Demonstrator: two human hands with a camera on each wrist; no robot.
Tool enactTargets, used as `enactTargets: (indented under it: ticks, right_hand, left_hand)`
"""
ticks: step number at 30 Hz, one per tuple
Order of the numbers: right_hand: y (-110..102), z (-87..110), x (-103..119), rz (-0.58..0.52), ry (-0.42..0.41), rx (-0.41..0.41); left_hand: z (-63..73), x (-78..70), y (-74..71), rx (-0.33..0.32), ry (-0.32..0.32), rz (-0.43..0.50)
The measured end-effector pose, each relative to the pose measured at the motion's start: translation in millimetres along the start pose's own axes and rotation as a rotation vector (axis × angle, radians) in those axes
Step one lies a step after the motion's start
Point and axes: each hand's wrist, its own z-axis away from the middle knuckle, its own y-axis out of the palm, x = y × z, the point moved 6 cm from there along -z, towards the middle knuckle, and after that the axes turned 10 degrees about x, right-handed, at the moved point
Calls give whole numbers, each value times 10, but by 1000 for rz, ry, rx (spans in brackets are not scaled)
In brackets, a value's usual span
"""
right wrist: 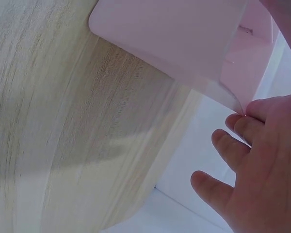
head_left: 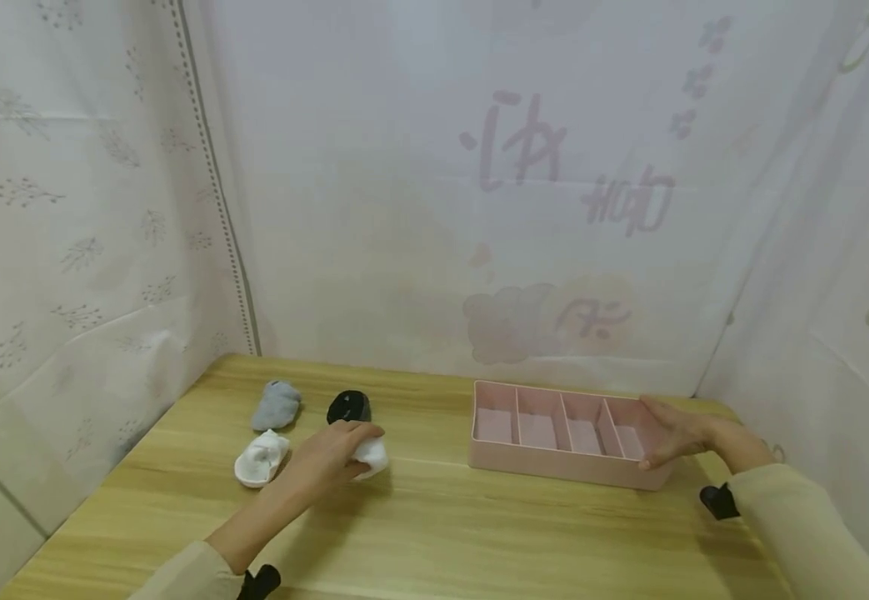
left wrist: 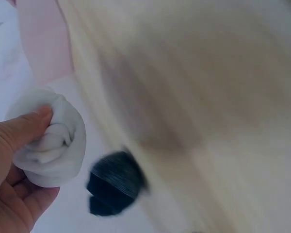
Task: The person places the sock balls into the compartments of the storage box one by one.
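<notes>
My left hand (head_left: 332,457) holds a rolled white sock (head_left: 372,457) just above the table. In the left wrist view the thumb presses on the sock's folded top (left wrist: 53,138), with fingers curled beneath. Close behind that hand lies a rolled black sock (head_left: 348,406). A rolled grey sock (head_left: 277,405) and a second white sock (head_left: 262,458) lie to its left. At the table's right, my right hand (head_left: 677,433) grips the end of a pink divided box (head_left: 554,463), thumb at the front, fingers at the back rim. Its other fingers (right wrist: 211,189) splay out beside the box.
The wood-grain table (head_left: 434,533) carries the socks and box. A pale printed curtain (head_left: 374,208) closes off the back and both sides. Black straps (head_left: 719,502) show at the wrists. Several compartments divide the box; no socks show in them.
</notes>
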Motion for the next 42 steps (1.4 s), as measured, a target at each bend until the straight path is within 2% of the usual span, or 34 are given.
enactTargets:
  ticks: [8,13,18,24,28,33,37,42]
  right_hand:
    - [-4,2,16,19,26,-5]
    - [0,2,31,27,40,-11]
    - [10,1,45,13,41,-11]
    - [-8,4,31,7,47,-5]
    - [-22,16,54,33,62,-13]
    - [-31,13,66,52,79,-18]
    - [-24,7,50,28,87,-12]
    - [-19,15,51,28,109,-12]
  left_hand:
    - [-485,-228,-20,7,-10,163]
    - [-807,-414,-61,-34,49,239]
    - [-1066,-594,-53,-80,120,273]
    - [-1327,-760,70,-44,153,265]
    - [-1451,-850,178,-8,177,253]
    - [-1548,-934,310,35,205,196]
    - [-1587,-932,432,80,183,106]
    - [-1606,-904,566,105,167,7]
